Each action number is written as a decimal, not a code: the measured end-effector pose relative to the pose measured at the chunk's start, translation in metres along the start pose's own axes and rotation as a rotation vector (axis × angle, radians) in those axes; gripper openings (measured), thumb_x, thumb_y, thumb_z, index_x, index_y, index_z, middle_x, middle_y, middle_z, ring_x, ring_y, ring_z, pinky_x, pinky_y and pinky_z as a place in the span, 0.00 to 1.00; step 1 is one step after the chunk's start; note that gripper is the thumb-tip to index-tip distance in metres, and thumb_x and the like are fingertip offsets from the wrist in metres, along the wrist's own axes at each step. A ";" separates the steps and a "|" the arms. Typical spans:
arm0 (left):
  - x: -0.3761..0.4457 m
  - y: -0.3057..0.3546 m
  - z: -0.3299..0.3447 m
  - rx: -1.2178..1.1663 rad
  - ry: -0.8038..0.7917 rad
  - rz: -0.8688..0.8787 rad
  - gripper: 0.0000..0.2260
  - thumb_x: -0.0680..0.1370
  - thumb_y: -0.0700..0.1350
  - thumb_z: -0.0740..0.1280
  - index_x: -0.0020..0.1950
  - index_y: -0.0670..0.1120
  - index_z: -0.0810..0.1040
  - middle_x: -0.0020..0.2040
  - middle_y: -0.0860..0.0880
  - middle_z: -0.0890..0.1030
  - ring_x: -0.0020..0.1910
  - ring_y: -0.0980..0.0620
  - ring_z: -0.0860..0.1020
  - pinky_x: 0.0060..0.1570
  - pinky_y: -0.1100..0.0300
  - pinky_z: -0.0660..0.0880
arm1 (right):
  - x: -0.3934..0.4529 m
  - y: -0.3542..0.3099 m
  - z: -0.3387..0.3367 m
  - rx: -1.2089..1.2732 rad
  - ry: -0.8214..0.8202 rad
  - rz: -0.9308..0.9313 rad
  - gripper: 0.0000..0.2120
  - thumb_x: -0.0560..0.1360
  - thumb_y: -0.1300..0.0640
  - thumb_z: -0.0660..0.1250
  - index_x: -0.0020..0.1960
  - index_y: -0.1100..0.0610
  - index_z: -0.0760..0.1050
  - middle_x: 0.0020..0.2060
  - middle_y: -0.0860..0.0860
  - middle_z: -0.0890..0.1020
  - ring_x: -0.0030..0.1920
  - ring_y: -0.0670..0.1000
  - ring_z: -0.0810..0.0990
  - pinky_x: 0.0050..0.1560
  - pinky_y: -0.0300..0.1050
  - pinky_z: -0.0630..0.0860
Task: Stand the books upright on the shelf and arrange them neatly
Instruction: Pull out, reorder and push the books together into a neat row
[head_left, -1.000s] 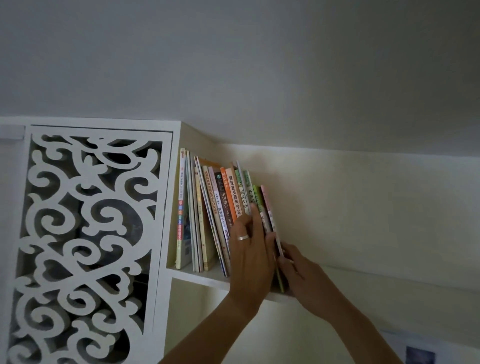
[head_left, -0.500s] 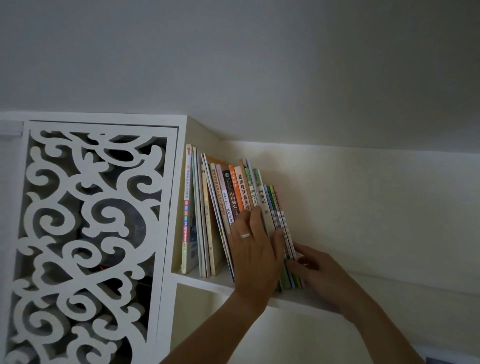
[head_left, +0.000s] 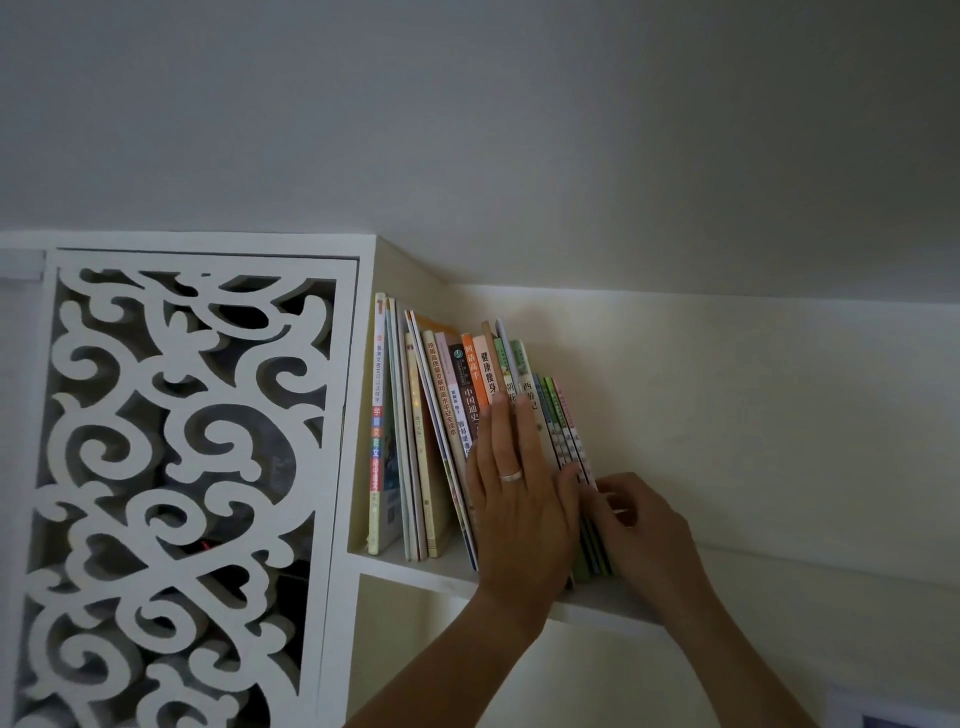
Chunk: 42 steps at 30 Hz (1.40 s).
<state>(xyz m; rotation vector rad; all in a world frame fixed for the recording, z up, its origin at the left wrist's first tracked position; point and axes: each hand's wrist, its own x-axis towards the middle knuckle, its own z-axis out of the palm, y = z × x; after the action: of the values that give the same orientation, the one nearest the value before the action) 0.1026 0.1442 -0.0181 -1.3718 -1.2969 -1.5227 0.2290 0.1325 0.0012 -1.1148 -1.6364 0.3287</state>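
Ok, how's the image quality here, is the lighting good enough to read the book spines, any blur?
Head view: dim and flat, no glare; larger spine characters on the books are legible, small print is not. The left hand and right hand look slightly soft, and wide-angle bending tilts the shelf and wall edges.

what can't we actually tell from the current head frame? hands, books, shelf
- Lower spines of the middle books: covered by the left hand, head view.
- Right hand fingertips: tucked against the thin books, so the grip is unclear.
- Thin books' titles: too small and dim.
- Shelf: its right end is hidden behind the right forearm.
- Contents behind the carved panel: dark, masked by the scrollwork.
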 end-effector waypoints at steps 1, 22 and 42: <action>0.000 -0.001 0.001 -0.006 -0.001 -0.001 0.30 0.86 0.54 0.54 0.84 0.42 0.53 0.84 0.41 0.54 0.83 0.43 0.54 0.77 0.41 0.62 | 0.000 0.000 0.000 -0.009 0.013 0.022 0.17 0.77 0.36 0.65 0.54 0.48 0.79 0.47 0.43 0.83 0.44 0.40 0.81 0.37 0.32 0.72; -0.002 -0.009 -0.020 -0.302 0.040 -0.040 0.23 0.87 0.50 0.52 0.81 0.47 0.65 0.79 0.46 0.65 0.79 0.47 0.63 0.74 0.42 0.67 | 0.012 0.031 0.023 -0.192 -0.118 -0.080 0.39 0.66 0.17 0.56 0.62 0.46 0.69 0.53 0.45 0.79 0.52 0.50 0.79 0.52 0.52 0.82; 0.004 -0.040 -0.034 -0.599 -0.140 -0.319 0.34 0.83 0.48 0.68 0.83 0.48 0.52 0.60 0.62 0.78 0.54 0.66 0.81 0.52 0.72 0.78 | -0.006 0.000 0.022 -0.202 -0.234 0.005 0.58 0.49 0.18 0.72 0.70 0.39 0.51 0.60 0.42 0.77 0.56 0.48 0.81 0.55 0.50 0.81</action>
<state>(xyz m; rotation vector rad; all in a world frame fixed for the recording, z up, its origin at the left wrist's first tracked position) 0.0550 0.1218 -0.0207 -1.7174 -1.2357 -2.1915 0.2101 0.1344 -0.0107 -1.2701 -1.9063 0.3111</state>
